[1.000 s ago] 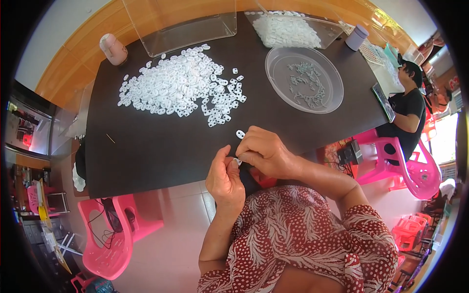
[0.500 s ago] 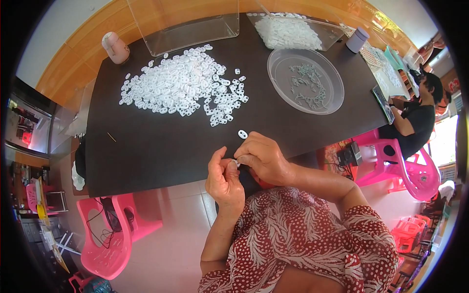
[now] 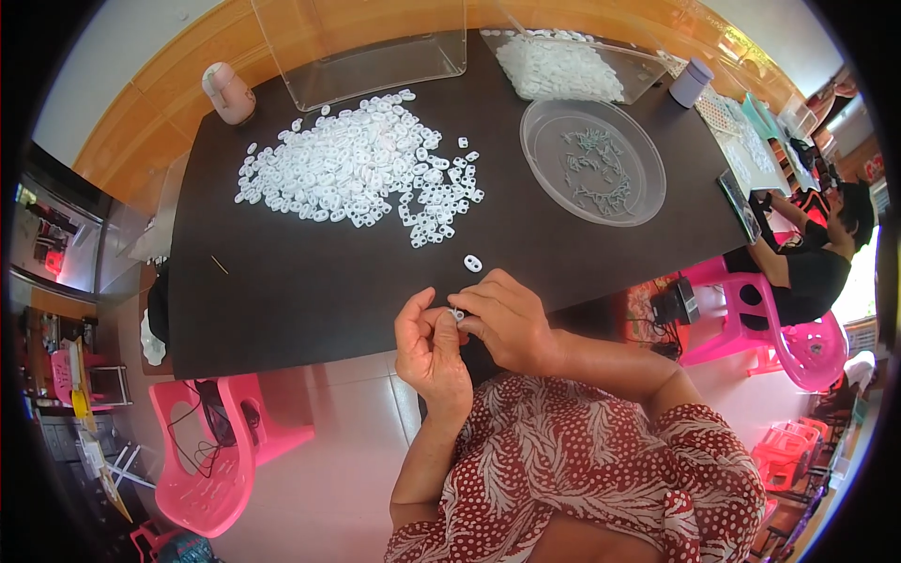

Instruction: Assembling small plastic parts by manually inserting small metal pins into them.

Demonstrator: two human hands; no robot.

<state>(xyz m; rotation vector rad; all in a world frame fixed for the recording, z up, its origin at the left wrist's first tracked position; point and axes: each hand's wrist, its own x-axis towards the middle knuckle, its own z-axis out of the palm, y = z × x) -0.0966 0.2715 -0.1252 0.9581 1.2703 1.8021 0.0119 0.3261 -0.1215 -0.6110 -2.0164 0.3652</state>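
Observation:
Close to the table's near edge, my left hand (image 3: 435,361) pinches a small white plastic piece (image 3: 459,315) with a hole in it. My right hand (image 3: 507,324) meets it from the other side, its thumb and finger closed at the same piece. A thin bit shows at the right fingertips, too small to name. Just beyond the hands lies a white oval piece with two holes (image 3: 472,264). Further off, a big heap of similar white oval pieces (image 3: 347,155) covers the far left, with smaller squarish two-holed white pieces (image 3: 439,211) at its right side.
Right of the heap sits a round clear tray (image 3: 648,202) holding many small grey-green bits (image 3: 598,169). Behind stand a clear box (image 3: 375,80), a bin of white pieces (image 3: 554,70), a pink jug (image 3: 228,94) and a lavender cup (image 3: 691,83). A person (image 3: 807,272) sits at right.
My right fingers have shifted on the white piece, which now shows more of its hole between my fingertips. The person at right has leaned. The view has moved slightly.

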